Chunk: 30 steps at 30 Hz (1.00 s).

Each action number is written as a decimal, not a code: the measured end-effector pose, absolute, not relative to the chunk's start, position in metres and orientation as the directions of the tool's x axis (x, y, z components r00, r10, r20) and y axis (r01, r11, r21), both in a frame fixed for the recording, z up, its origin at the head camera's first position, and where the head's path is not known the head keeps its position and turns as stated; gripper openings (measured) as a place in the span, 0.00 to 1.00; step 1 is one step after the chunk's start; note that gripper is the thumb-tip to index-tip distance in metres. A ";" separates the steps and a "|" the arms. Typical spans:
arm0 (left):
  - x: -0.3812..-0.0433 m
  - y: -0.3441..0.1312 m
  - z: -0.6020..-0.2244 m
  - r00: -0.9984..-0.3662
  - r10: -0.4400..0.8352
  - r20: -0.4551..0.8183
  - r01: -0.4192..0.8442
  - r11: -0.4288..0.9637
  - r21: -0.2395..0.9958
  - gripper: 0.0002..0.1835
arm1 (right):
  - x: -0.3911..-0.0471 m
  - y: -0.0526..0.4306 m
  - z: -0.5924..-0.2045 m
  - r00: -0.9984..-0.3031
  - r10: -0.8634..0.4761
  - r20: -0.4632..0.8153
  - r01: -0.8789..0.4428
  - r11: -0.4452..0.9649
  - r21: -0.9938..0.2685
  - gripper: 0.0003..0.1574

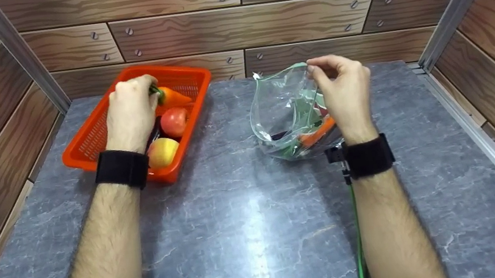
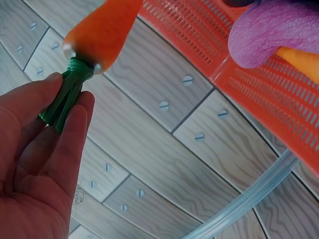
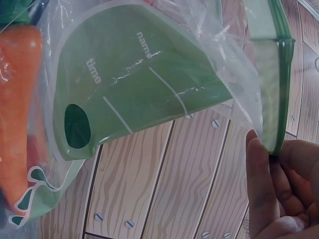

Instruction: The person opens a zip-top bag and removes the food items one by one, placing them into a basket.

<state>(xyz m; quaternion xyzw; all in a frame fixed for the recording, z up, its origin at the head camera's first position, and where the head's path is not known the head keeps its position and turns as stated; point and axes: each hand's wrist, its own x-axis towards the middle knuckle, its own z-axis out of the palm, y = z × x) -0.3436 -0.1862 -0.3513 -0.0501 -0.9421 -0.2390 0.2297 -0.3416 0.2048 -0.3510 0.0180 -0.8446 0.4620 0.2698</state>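
My left hand is over the orange basket and pinches a toy carrot by its green top. In the head view, the orange body of this carrot points right within the basket. On the right, my right hand pinches the rim of a clear zip bag between thumb and fingers, and the bag's mouth gapes. Through the plastic show another carrot and something dark purple. A green label panel marks the bag's side.
In the basket lie a red apple, a yellow-red round fruit and a dark, glossy item partly behind my left hand. The left wrist view also shows a pink-purple piece. Wood-patterned walls enclose the grey marbled table.
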 end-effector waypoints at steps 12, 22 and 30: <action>-0.344 -0.179 -0.361 -0.923 0.015 0.385 0.178 0.902 0.393 0.12 | -0.342 0.204 -0.350 -0.867 0.213 0.451 -0.265 0.571 -0.777 0.10; -0.338 -0.172 -0.360 -0.953 0.068 0.296 0.168 0.931 0.325 0.10 | -0.343 0.204 -0.351 -0.872 0.216 0.440 -0.253 0.570 -0.782 0.11; -0.336 -0.166 -0.360 -0.965 0.108 0.238 0.175 0.943 0.282 0.08 | -0.342 0.204 -0.351 -0.866 0.213 0.452 -0.265 0.571 -0.777 0.11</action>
